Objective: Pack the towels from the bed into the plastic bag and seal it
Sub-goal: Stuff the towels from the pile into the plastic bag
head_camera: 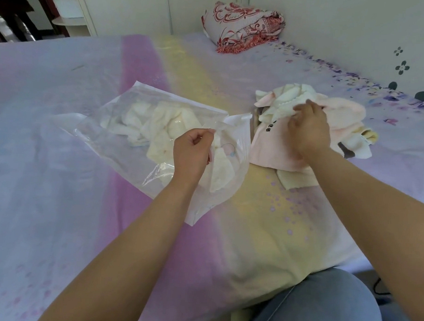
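I am in a bedroom at home. A wide bed [63, 131] with a pastel flowered sheet fills my view. At one o'clock a folded red-patterned quilt [242, 27] lies against the white wall [343, 25], which carries flower stickers [401, 67] at two o'clock. At eleven o'clock stands a white shelf [69, 13].
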Available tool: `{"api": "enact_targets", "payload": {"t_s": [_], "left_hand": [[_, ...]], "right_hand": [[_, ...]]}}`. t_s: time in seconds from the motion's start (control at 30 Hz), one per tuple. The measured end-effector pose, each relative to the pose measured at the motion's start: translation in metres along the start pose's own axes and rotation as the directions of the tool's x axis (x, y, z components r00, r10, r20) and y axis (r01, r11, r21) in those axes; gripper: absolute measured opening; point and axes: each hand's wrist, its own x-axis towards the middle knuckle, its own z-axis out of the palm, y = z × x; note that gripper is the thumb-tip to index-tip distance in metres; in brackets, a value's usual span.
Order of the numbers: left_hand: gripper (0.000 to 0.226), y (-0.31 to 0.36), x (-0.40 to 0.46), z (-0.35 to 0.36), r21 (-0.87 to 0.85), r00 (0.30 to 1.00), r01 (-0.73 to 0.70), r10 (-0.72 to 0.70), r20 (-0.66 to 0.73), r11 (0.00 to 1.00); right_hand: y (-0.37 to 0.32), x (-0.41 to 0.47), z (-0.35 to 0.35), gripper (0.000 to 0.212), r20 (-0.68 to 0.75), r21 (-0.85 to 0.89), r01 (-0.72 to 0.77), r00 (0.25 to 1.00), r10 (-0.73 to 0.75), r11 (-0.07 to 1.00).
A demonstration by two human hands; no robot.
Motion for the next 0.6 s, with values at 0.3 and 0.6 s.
{"api": "enact_targets", "payload": {"t_s": [0.3, 0.6], "left_hand": [[0.017, -0.005, 0.006, 0.006, -0.014, 1.000, 0.019, -0.019, -0.010, 1.000], [0.016, -0.001, 0.004, 0.001, -0.060, 1.000, 0.018, -0.019, -0.021, 0.998]], "right_hand": [[-0.016, 0.032, 0.027, 0.037, 0.347, -0.408, -0.058, 0.913, 0.214, 0.911], [-0.046, -0.057, 0.007, 0.028, 0.173, 0.051, 0.197, 0.964, -0.203, 0.979]]}}
